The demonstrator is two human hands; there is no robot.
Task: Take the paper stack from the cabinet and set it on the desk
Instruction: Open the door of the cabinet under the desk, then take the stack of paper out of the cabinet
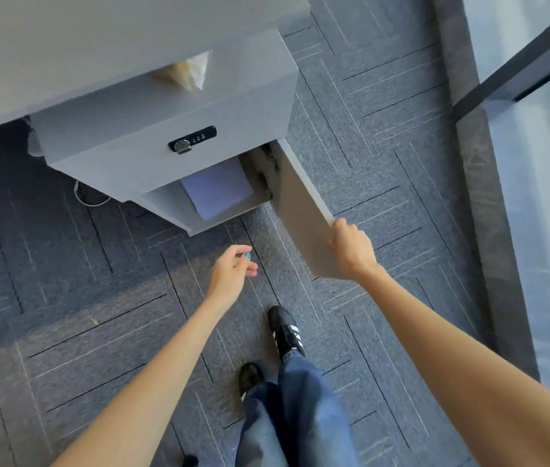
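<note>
A white paper stack (216,187) lies inside the lower compartment of the grey cabinet (152,163), partly hidden by the drawer front above. The cabinet door (300,210) is swung open to the right. My right hand (351,247) grips the door's outer edge. My left hand (233,267) hovers in front of the opening, apart from the stack, fingers loosely curled around a small teal object (247,255). The grey desk (64,45) spans the top left, above the cabinet.
A crumpled clear plastic bag (189,70) lies on the cabinet top by the desk edge. A combination lock (192,139) sits on the drawer front. A white cable (88,197) loops on the carpet left. My feet (283,332) stand below. A glass wall (543,163) is right.
</note>
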